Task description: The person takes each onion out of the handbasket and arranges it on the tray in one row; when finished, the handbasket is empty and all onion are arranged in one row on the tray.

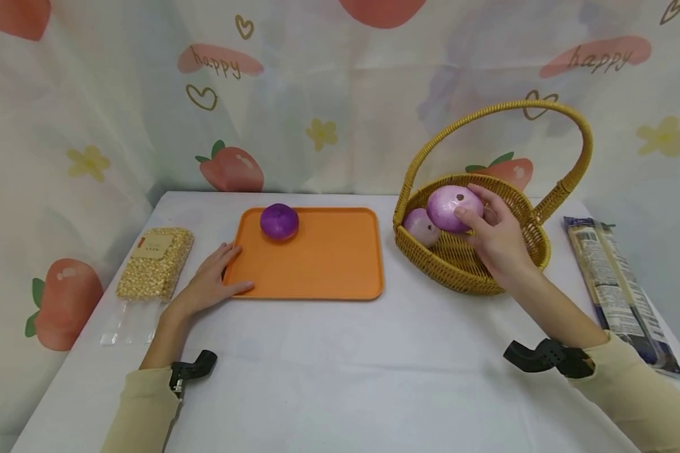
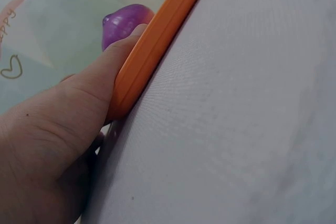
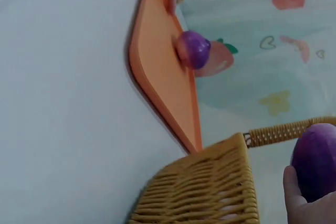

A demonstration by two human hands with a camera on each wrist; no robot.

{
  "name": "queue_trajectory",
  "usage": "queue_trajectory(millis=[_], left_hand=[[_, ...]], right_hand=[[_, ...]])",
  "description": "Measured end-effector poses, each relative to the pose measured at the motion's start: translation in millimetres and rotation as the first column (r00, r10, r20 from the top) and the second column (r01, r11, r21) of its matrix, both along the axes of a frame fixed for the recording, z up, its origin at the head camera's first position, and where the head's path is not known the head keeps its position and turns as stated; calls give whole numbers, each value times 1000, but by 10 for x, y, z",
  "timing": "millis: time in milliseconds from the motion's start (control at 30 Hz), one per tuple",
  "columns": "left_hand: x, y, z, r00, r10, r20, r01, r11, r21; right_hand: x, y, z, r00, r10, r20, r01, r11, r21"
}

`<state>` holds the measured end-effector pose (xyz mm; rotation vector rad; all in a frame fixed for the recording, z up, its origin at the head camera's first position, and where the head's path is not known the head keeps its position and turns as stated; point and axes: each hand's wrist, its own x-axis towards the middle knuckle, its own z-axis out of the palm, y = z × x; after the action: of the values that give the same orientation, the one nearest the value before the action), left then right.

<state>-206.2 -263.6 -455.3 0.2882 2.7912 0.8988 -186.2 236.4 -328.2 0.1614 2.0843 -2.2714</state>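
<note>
My right hand (image 1: 501,236) holds a glossy light purple onion (image 1: 452,207) between thumb and fingers, above the wicker basket (image 1: 464,284). In the right wrist view that onion shows darker, at the lower right edge. A second light purple onion (image 1: 422,228) lies inside the basket, at its left. My left hand (image 1: 209,286) rests on the near left corner of the orange tray (image 1: 328,264), its thumb over the front rim and its fingers, fairly straight, along the left side. Toward the tray's back left sits a dark purple onion (image 1: 279,221).
A clear bag of yellow kernels (image 1: 157,264) lies left of the tray. Along the right side of the white-covered table (image 1: 345,377) lies a long printed packet (image 1: 617,289). The basket's tall arched handle (image 1: 501,107) rises near my right hand. A patterned cloth (image 1: 345,94) hangs behind.
</note>
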Motion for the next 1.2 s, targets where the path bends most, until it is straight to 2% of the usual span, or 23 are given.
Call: queue_trajectory(millis=[133,300,467,633,767,967,1200], left_hand=[[-1,-5,9,1000,2,-1,-2,1000,0],[16,2,20,1000,6,16,-6,1000,8],[22,-3,16,1000,3,12,-3,1000,12],[16,-7,12,1000,2,4,-2,1000,6],[16,-1,17,1000,2,-2,-2,1000,-3],[18,4,32,1000,7,-3,-7,1000,-4],[14,6,17,1000,9,6,-9,1000,0]], right_hand=[[69,-80,-60,999,26,-34,-27,1000,-4],[117,-139,-116,994,102,-44,-99,993,68],[133,-165,-143,986,165,-1,-162,969,186],[134,-234,-171,975,223,-17,-215,954,211],[126,-300,-176,965,260,-29,-243,932,268],[101,-429,-178,935,350,-60,-311,889,338],[33,-618,-203,897,439,-51,-394,846,359]])
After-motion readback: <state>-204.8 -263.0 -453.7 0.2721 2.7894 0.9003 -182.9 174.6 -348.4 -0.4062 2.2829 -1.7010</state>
